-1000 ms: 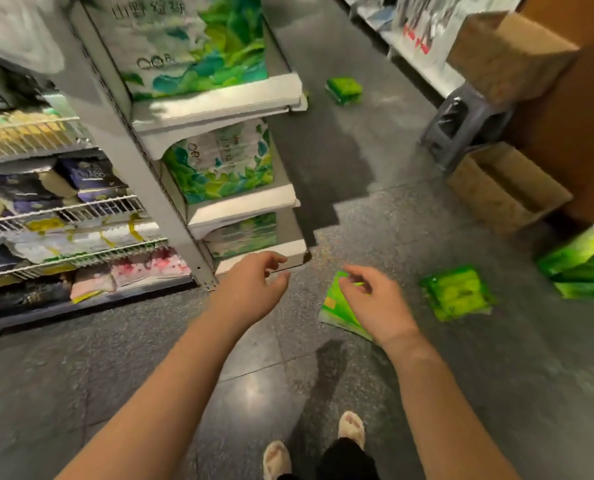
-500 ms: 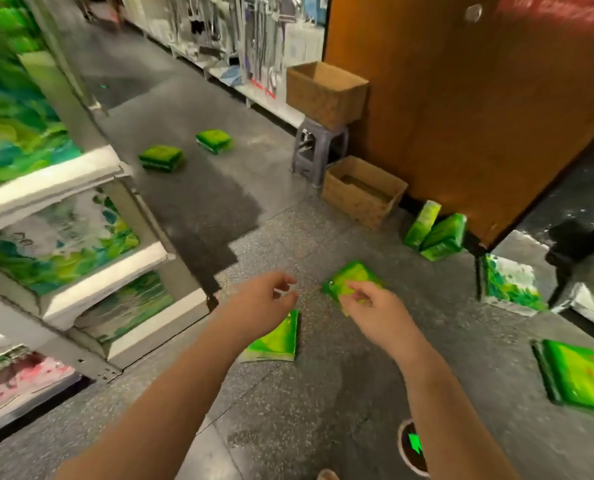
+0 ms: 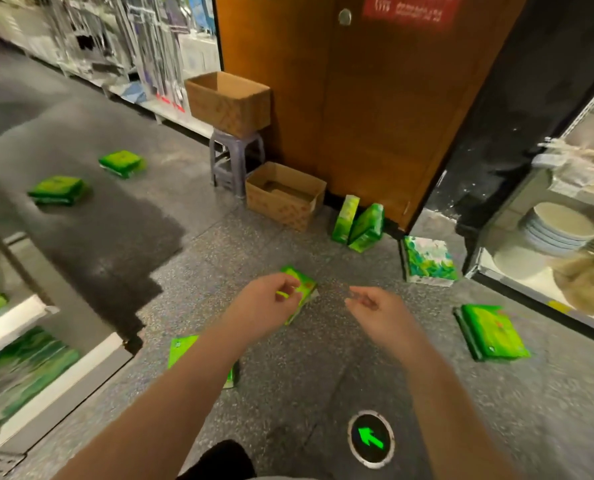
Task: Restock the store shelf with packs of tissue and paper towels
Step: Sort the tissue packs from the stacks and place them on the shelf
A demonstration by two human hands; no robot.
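Mostly Still on the Floor

Some packs already sit on the shelf at left. The left hand appears to pinch one green tissue pack; the right hand hangs loosely curled, holding nothing. Several packs lie scattered about the floor, so plenty remains.

Light: dim indoor store light on my aisle; brightest on the far shelving at upper left and the case of plates at right.
Shadow: a broad dark patch lies across the floor at left.
Glare: the green packs look oversaturated, almost glowing.
Blur: my right hand has smeared fingertips; the near shelf is streaked.
Distortion: wide-angle bending; the wooden door leans.
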